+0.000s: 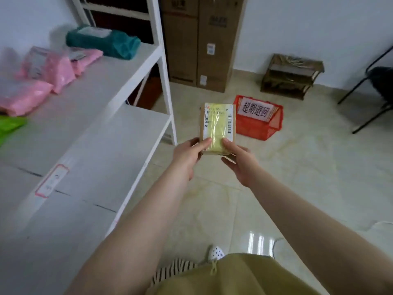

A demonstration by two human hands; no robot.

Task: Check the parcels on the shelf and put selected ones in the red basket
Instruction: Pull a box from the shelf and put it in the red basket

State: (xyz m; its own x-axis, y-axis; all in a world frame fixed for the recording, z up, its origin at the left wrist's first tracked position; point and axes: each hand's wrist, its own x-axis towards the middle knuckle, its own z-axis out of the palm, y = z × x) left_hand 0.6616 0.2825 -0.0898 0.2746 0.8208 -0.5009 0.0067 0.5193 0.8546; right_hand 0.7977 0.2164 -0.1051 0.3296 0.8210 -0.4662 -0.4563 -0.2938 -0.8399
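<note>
Both hands, left hand (187, 154) and right hand (239, 160), pinch the parcel's (218, 126) near edge, held in the air, basket (258, 118) on the floor beyond. Risk: a tossed parcel hits the basket's sign and lands outside.

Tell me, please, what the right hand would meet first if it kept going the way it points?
Probably the red basket on the floor; the right hand already holds the parcel, and depth is unclear.
</note>
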